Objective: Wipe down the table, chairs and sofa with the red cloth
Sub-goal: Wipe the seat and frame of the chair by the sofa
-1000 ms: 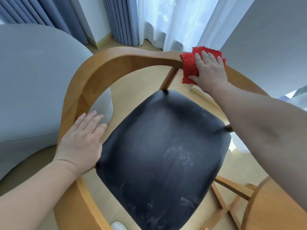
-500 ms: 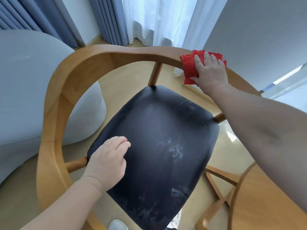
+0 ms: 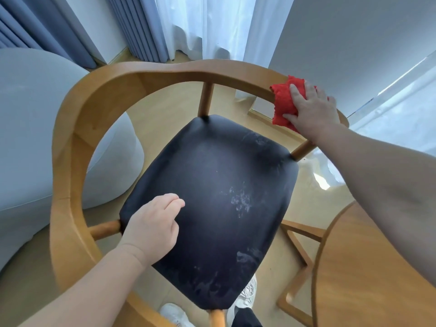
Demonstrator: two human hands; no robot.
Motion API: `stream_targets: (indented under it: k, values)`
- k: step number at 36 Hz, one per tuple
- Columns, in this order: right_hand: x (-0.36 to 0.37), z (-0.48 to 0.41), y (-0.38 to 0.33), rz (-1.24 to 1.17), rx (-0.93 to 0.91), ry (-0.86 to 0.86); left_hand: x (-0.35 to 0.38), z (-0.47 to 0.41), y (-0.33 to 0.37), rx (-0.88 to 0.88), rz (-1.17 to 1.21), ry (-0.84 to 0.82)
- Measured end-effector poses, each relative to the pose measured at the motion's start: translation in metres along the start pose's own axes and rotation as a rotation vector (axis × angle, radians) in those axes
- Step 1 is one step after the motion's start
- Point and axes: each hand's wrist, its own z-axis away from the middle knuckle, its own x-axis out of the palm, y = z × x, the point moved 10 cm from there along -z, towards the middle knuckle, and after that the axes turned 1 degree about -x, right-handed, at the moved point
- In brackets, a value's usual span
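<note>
Red cloth [image 3: 284,102] on curved wooden chair rail [image 3: 165,72], two o'clock.
Right hand [image 3: 311,113] presses the nubby cloth flat-fingered; left hand [image 3: 153,230], loosely curled and empty, is over the scuffed black seat [image 3: 217,175], seven o'clock.

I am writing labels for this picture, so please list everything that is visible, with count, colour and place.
chair: one, light wood with black seat, centre
red cloth: one, red, on the chair's back rail, upper right
sofa: one, pale grey, left of the chair
table: one, brown wood, lower right
blue curtains: two, grey-blue, top left
sheer curtains: two, white, top centre and far right
shoes: two, white, bottom edge
left hand: one, over the seat's near corner, holds nothing
right hand: one, presses the cloth
</note>
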Motion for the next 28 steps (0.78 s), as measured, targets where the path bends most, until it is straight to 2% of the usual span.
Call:
stream_targets:
  k: [12,23,26,28]
  values:
    - [0.002,0.047,0.040,-0.039,0.131,-0.024,0.003,0.012,0.003,0.029,-0.002,-0.039]
    - [0.008,0.090,0.063,-0.202,0.401,-0.101,-0.008,0.020,-0.001,0.019,-0.045,-0.062]
    - [0.006,0.100,0.068,-0.153,0.464,-0.103,-0.014,0.023,-0.009,0.001,-0.051,-0.064]
    - [0.000,0.106,0.068,-0.096,0.458,-0.043,-0.020,0.024,-0.017,-0.005,-0.063,-0.061]
